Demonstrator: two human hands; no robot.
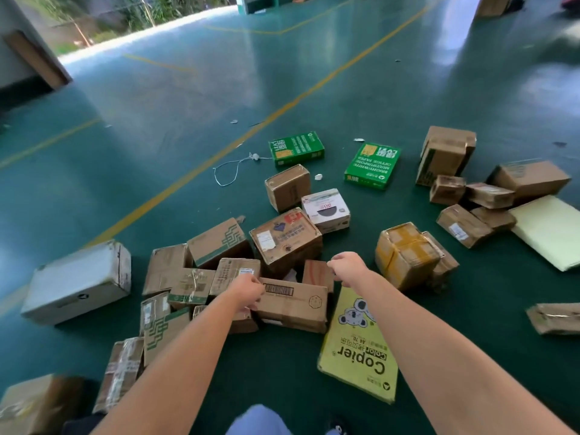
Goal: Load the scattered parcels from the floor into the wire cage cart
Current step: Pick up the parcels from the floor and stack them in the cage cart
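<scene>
Both hands, left (248, 290) and right (346, 265), fingers curled, apparently empty, reach over the barcoded carton (293, 304) beside the yellow Copier packet (361, 350).

We're looking at a glossy painted floor (361, 98), smooth enough to mirror the daylight. Most parcels are matt brown cardboard, like the barcoded box (293, 304), scuffed and wrapped in shiny tape. The yellow copier pack (361, 346) and green paper reams (296, 148) look like smooth printed paper wrap.
</scene>
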